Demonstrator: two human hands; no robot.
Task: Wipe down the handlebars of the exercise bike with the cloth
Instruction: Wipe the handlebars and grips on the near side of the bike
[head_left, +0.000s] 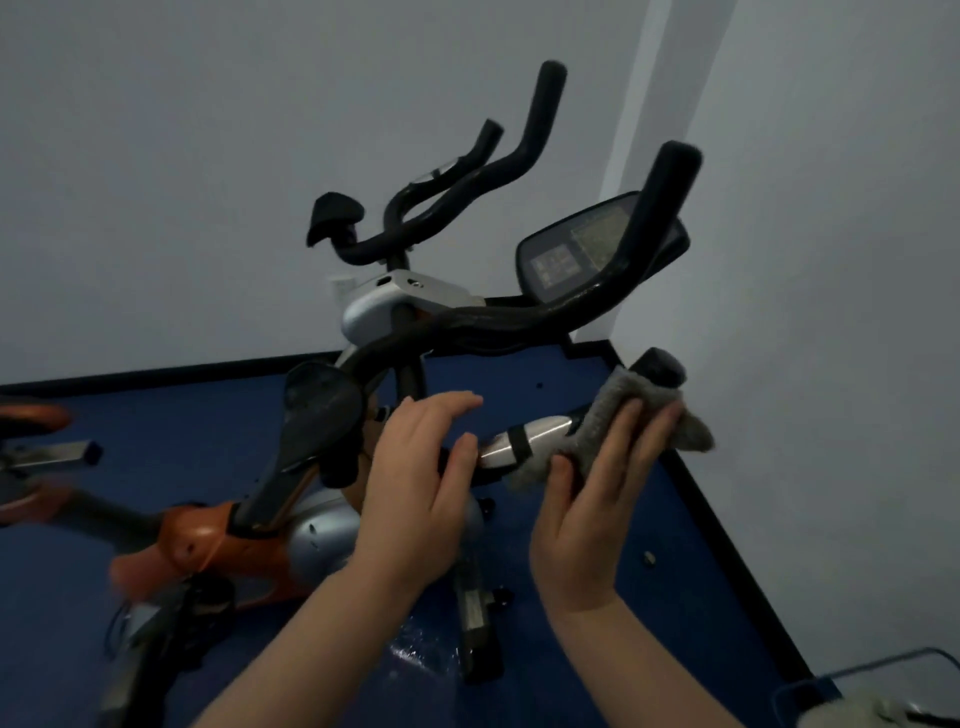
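The exercise bike has black curved handlebars (524, 312) rising toward the wall. A lower side handle (535, 436) with a silver sensor plate and a black end cap runs across the middle. A grey cloth (613, 410) is wrapped around that handle near its end cap. My right hand (597, 499) presses the cloth against the handle, fingers spread over it. My left hand (421, 467) grips the same handle just left of the silver plate, thumb underneath.
The bike's display console (576, 249) sits between the upright bars. A black saddle (306, 415) and orange frame (208, 540) lie lower left. The blue floor mat (545, 374) ends at white walls close behind and to the right. A second bike's orange part (31, 421) shows far left.
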